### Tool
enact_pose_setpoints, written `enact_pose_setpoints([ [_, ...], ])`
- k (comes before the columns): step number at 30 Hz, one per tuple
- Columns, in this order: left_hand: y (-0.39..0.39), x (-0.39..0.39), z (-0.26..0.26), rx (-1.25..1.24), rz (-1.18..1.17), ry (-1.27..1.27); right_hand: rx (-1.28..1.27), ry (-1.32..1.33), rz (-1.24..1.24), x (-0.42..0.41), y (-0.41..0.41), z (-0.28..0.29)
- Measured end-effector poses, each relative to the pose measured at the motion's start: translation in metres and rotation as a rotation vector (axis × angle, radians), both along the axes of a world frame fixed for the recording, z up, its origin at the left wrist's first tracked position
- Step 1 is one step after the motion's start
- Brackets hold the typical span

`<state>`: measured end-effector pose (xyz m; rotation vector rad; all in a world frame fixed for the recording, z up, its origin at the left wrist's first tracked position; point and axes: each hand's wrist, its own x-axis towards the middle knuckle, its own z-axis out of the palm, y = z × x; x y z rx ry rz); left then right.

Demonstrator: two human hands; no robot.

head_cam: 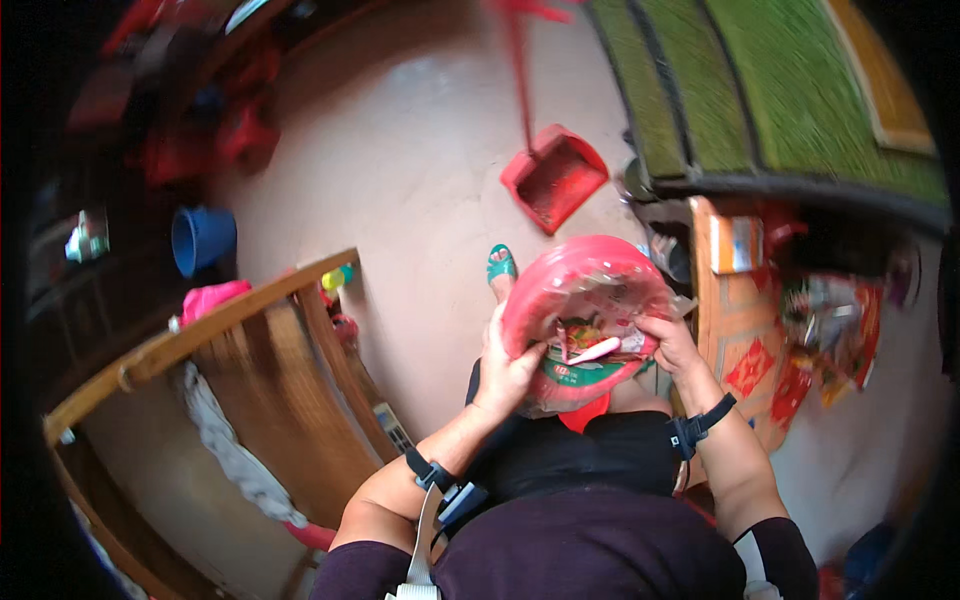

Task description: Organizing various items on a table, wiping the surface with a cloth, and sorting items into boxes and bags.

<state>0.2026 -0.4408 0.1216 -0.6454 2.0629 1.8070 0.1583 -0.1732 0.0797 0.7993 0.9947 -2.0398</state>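
Observation:
Before my body I hold a round pink plastic bin point(581, 253), tilted so that its mouth faces me. A clear plastic bag lines it and overhangs the rim. Inside lie printed wrappers point(579, 335), a white stick-shaped thing point(596, 351) and a green printed packet point(577, 375). My left hand point(504, 367) grips the rim on the left, thumb inward. On the right, my right hand point(670, 341) pinches the bag and rim. The bin's underside is hidden.
A red long-handled dustpan point(555, 180) is on the floor ahead. At left are a wooden frame point(202, 330) and a blue bucket point(202, 240). A green-topped surface point(780, 90) fills the upper right, with a wooden cabinet point(731, 322) below it.

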Motion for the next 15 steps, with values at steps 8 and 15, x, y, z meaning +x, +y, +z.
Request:
enact_pose_setpoints([
  [8,-0.118,-0.032,0.034,-0.173,0.138,-0.058,-0.026,-0.015,0.217,-0.079,-0.136,-0.001],
  [15,-0.195,-0.065,0.068,-0.223,0.132,-0.093,0.028,-0.174,0.252,-0.119,-0.207,-0.011],
])
